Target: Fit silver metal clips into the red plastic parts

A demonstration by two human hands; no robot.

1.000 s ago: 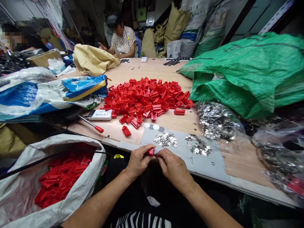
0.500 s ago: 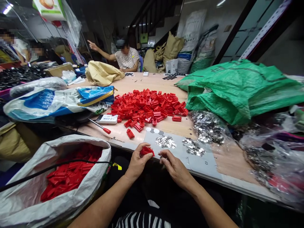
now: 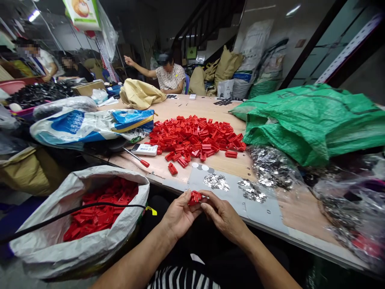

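Observation:
My left hand point(image 3: 179, 214) is closed around a red plastic part point(image 3: 195, 197) with a hollow side, held just off the table's front edge. My right hand point(image 3: 221, 210) meets it there, thumb and forefinger pinched together against the part's right end. Whatever sits between those right fingertips is too small and covered to make out. Just beyond the hands, small flat silver metal pieces point(image 3: 215, 182) lie in a pile on a grey mat point(image 3: 197, 175). A second pile of metal pieces point(image 3: 252, 191) lies to its right.
A heap of red parts point(image 3: 195, 136) covers the table's middle. A red-handled screwdriver point(image 3: 136, 156) and a white box-like device point(image 3: 145, 149) lie left. An open white sack point(image 3: 33, 257) of red parts stands at lower left; a green sack point(image 3: 313, 116) lies right. A co-worker point(image 3: 171, 76) sits opposite.
My right hand has moved left to the red part, closing the gap between my hands. The left hand has turned its palm more upward. The whole view has shifted slightly.

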